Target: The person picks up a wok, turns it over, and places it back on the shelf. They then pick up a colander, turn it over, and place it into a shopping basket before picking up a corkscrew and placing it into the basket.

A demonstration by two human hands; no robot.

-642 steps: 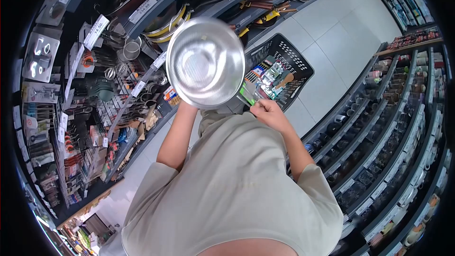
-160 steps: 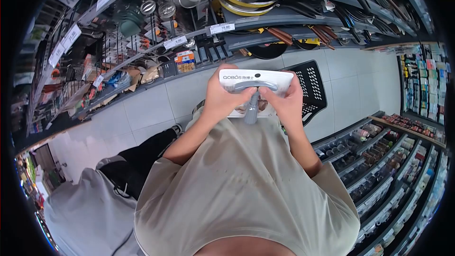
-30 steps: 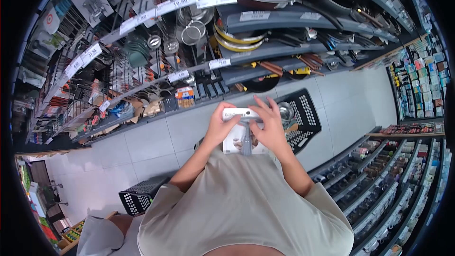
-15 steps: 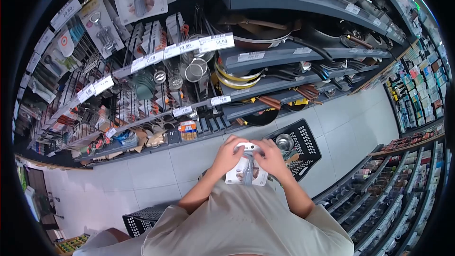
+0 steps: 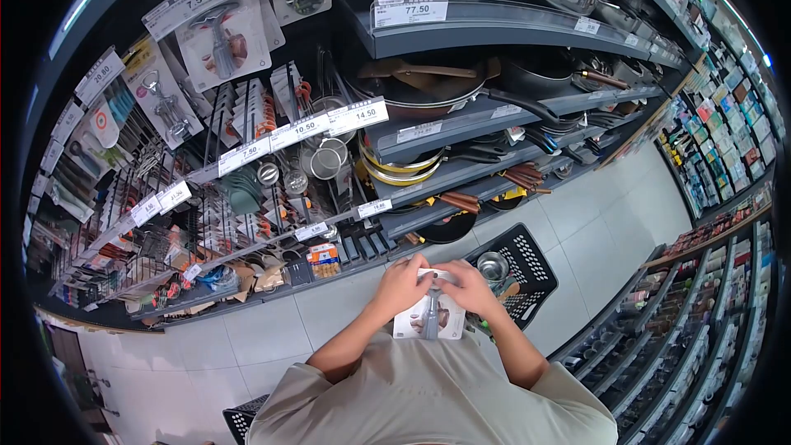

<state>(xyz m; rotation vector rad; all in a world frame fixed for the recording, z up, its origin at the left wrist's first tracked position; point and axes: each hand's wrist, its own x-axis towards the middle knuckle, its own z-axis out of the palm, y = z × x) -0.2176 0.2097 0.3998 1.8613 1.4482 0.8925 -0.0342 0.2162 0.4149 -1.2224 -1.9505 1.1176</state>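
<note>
A white blister card (image 5: 447, 325) with a grey-handled kitchen tool is held upright in front of my chest. My left hand (image 5: 401, 287) grips its upper left corner, thumb on the front. My right hand (image 5: 468, 288) closes on the upper right, its thumb close to the left one. The fingers cover the top of the card and the tool's head. Beyond my right hand, a black perforated shopping basket (image 5: 535, 268) holds a shiny metal bowl (image 5: 493, 266) and other items partly hidden by my arm.
Ahead stands a shelf with pans (image 5: 420, 86), hanging strainers (image 5: 328, 159) and a similar carded tool (image 5: 222, 41). Price labels (image 5: 358, 115) line its edges. Another shelf (image 5: 659, 321) runs along the right. Part of a second black basket (image 5: 239, 420) shows at lower left, on the tiled floor (image 5: 272, 334).
The view has tilted up, so the shelves sit lower in it. My thumbs have moved nearer each other across the card's top. The person's leg at lower left is out of view.
</note>
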